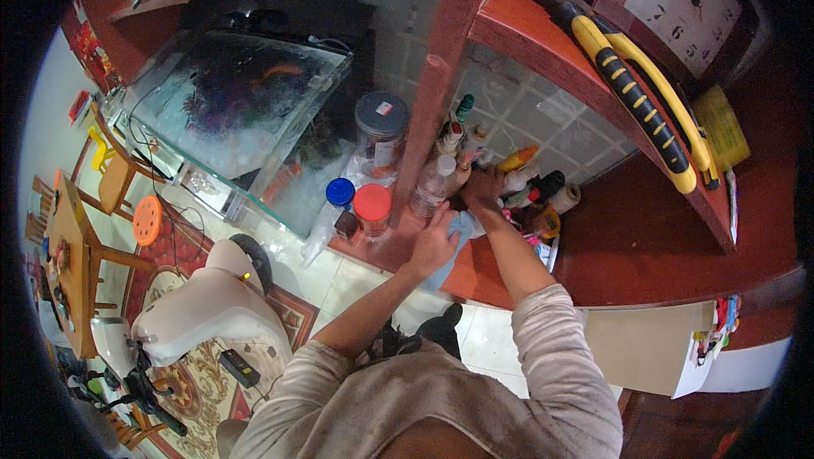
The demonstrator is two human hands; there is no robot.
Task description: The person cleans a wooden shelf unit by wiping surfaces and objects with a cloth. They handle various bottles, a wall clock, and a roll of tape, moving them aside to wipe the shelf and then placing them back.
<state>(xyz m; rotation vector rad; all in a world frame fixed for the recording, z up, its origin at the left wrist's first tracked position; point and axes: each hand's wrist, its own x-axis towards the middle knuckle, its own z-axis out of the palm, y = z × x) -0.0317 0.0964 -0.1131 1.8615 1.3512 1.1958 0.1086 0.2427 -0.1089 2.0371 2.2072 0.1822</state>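
My left hand is at the front of a red-brown wooden shelf, its fingers over a light blue cloth that hangs past the shelf edge. Just beyond those fingertips stands a clear plastic bottle with a white cap. My right hand reaches in among bottles and spools behind the cloth; its fingers are partly hidden, so I cannot tell what they grip. Around it are a bottle with a green cap, an orange-yellow tapered item, a dark thread spool and a pale thread spool.
A red-lidded jar, a blue-lidded container and a large dark-lidded jar stand left of a wooden upright. Beyond is a glass fish tank. Yellow-black handled shears lie on the upper shelf. A white scooter stands lower left.
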